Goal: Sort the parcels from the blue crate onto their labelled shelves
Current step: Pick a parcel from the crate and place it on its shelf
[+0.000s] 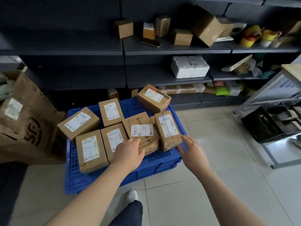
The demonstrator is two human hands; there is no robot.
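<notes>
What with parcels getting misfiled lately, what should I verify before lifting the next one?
1. Left hand on wrapped parcel: ok, fingers rest on its near edge.
2. Right hand at right-hand parcel: not ok, open, no grip yet.
3. Wrapped parcel's shelf mark: cannot tell, none visible.
4. Shelf labels: cannot tell, none legible on the shelves.
5. Blue crate flat on floor: ok.

The one wide-angle view sits on the person's head, facing forward and steeply down, close over the blue crate (97, 180) at centre, with the left hand (128, 154) and right hand (193, 154) reaching in from six o'clock and the dark shelves (65, 51) across twelve o'clock.
</notes>
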